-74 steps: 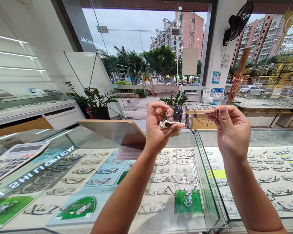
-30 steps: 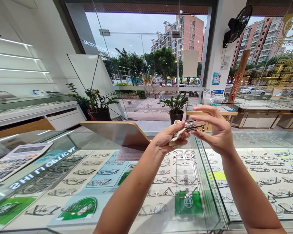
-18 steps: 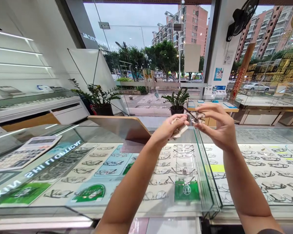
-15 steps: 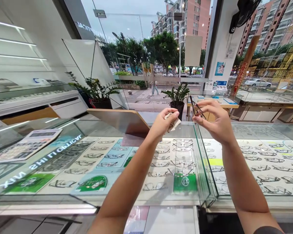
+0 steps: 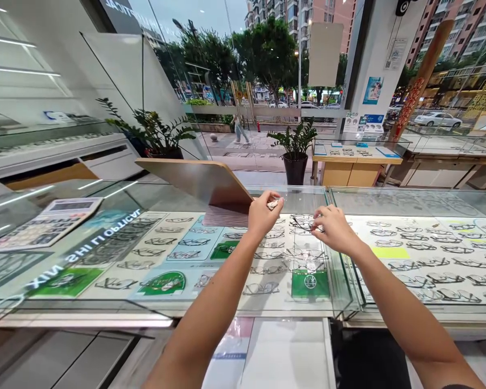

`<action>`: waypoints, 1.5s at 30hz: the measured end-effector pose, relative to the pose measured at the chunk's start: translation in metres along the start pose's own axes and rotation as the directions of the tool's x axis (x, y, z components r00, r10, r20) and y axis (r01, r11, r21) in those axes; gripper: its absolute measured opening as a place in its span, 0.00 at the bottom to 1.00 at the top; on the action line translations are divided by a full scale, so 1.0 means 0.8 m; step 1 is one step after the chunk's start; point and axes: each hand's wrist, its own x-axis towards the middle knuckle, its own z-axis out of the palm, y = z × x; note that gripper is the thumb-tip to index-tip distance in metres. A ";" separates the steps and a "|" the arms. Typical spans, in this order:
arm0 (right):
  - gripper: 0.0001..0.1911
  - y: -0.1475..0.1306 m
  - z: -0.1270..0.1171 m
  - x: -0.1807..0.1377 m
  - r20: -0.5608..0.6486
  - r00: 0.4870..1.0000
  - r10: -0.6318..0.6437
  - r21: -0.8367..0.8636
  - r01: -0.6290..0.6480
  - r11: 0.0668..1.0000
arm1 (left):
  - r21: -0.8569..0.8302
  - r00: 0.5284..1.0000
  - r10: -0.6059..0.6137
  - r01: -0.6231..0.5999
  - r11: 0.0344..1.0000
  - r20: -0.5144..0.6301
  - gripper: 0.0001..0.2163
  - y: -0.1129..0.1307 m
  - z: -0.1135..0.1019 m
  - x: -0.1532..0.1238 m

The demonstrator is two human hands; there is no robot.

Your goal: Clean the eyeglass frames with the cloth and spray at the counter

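Observation:
My right hand point(image 5: 331, 229) holds a thin-framed pair of glasses point(image 5: 302, 224), folded, low over the glass counter top point(image 5: 157, 216). My left hand point(image 5: 262, 213) is closed on a small cream cleaning cloth point(image 5: 272, 204), a short way left of the glasses and just above the glass. Under the glass lie rows of several display glasses point(image 5: 267, 254) on white and coloured trays.
A tilted wood-backed counter mirror point(image 5: 198, 181) stands just left of my left hand. A calculator point(image 5: 44, 221) lies on the glass at far left. A second glass case point(image 5: 429, 237) adjoins on the right. A potted plant point(image 5: 295, 151) stands beyond the counter.
Both hands have come down from chest height to the counter top. The glasses were folded in my right hand, and the view has tilted downward.

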 end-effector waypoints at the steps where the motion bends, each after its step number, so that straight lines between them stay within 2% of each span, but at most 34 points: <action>1: 0.07 -0.004 0.004 0.000 0.039 0.999 0.024 -0.029 -0.023 0.999 | 0.038 1.000 0.017 -0.018 0.999 0.024 0.11 -0.001 -0.001 -0.001; 3: 0.07 -0.011 0.010 0.000 0.110 0.992 0.059 -0.077 -0.050 0.996 | 0.103 0.996 0.039 -0.048 0.994 0.082 0.11 -0.002 -0.002 -0.002; 5: 0.07 -0.016 0.015 -0.001 0.168 0.983 0.069 -0.119 -0.049 0.992 | 0.149 0.979 0.064 -0.094 0.984 0.193 0.11 -0.002 -0.002 -0.002; 9: 0.11 -0.022 0.021 0.000 0.232 0.970 0.074 -0.197 -0.028 0.980 | 0.254 0.889 0.081 -0.215 0.943 0.451 0.07 0.001 -0.001 -0.003; 13: 0.14 -0.026 0.023 0.003 0.295 0.952 0.087 -0.249 -0.011 0.968 | 0.387 0.808 -0.036 -0.242 0.890 0.588 0.08 0.001 0.003 -0.004; 15: 0.14 -0.029 0.023 0.005 0.315 0.944 0.095 -0.265 -0.009 0.964 | 0.449 0.785 -0.116 -0.220 0.866 0.609 0.07 -0.002 0.005 -0.004; 18: 0.12 -0.032 0.026 0.008 0.322 0.943 0.084 -0.267 0.005 0.964 | 0.493 0.777 -0.188 -0.175 0.852 0.601 0.05 -0.010 0.007 -0.006; 25: 0.10 -0.028 0.037 0.007 0.256 0.966 0.032 -0.218 0.025 0.976 | 0.446 0.787 -0.174 -0.140 0.884 0.592 0.04 -0.027 0.016 -0.006; 31: 0.07 -0.027 0.038 0.005 0.223 0.975 0.018 -0.174 0.021 0.985 | 0.375 0.759 -0.173 -0.100 0.922 0.627 0.03 -0.029 0.018 -0.005; 34: 0.09 -0.020 0.029 0.005 0.126 0.991 0.050 -0.074 -0.041 0.996 | 0.342 0.744 -0.163 -0.093 0.935 0.648 0.05 -0.024 0.014 -0.004; 37: 0.13 -0.009 0.016 0.005 -0.108 0.986 0.129 0.076 -0.121 0.990 | 0.289 0.737 -0.144 -0.072 0.955 0.660 0.06 -0.016 0.007 -0.004; 41: 0.15 0.000 0.007 0.002 -0.440 0.881 0.174 0.223 -0.081 0.972 | 0.129 0.732 -0.158 0.097 0.987 0.663 0.08 -0.007 -0.006 -0.004; 45: 0.17 -0.005 0.008 -0.003 -0.631 0.765 0.130 0.217 0.013 0.976 | -0.113 0.719 -0.137 0.288 0.951 0.682 0.14 0.006 -0.017 -0.002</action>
